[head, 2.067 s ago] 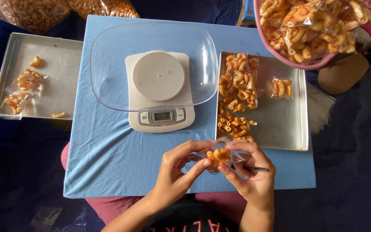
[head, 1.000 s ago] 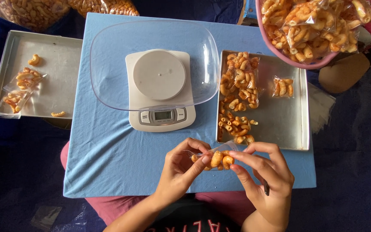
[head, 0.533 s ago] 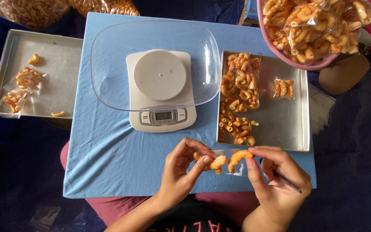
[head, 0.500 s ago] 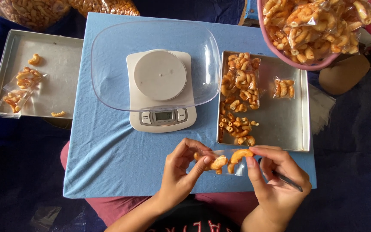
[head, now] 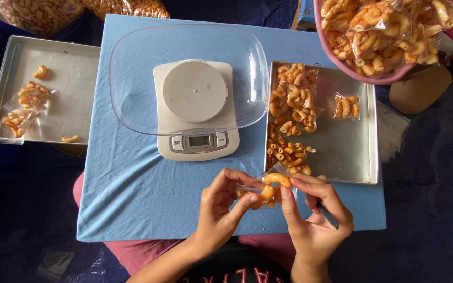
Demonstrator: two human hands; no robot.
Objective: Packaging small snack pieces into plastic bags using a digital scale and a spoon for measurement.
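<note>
My left hand (head: pixel 221 207) pinches a small clear plastic bag (head: pixel 260 195) holding a few orange curled snacks. At the bag's mouth my right hand (head: pixel 313 215) presses one curled snack (head: pixel 277 179) between thumb and forefinger, with a thin dark tool (head: pixel 327 216) tucked under its other fingers. Both hands hover over the near edge of the blue cloth-covered table (head: pixel 132 183). Just beyond them lies a metal tray (head: pixel 349 152) with loose snacks (head: pixel 288 152) and small filled bags (head: pixel 345 106).
A white digital scale (head: pixel 195 107) carries a clear plastic bowl (head: pixel 132 78) at the table's middle. Another metal tray (head: pixel 74 78) with two small bags sits at the left. A pink basin (head: pixel 342 65) of bagged snacks is at top right; large snack bags line the far edge.
My right hand has drawn in toward the left hand, carrying the single curled snack from the bag's right side up to its mouth. The bag now bunches between both hands.
</note>
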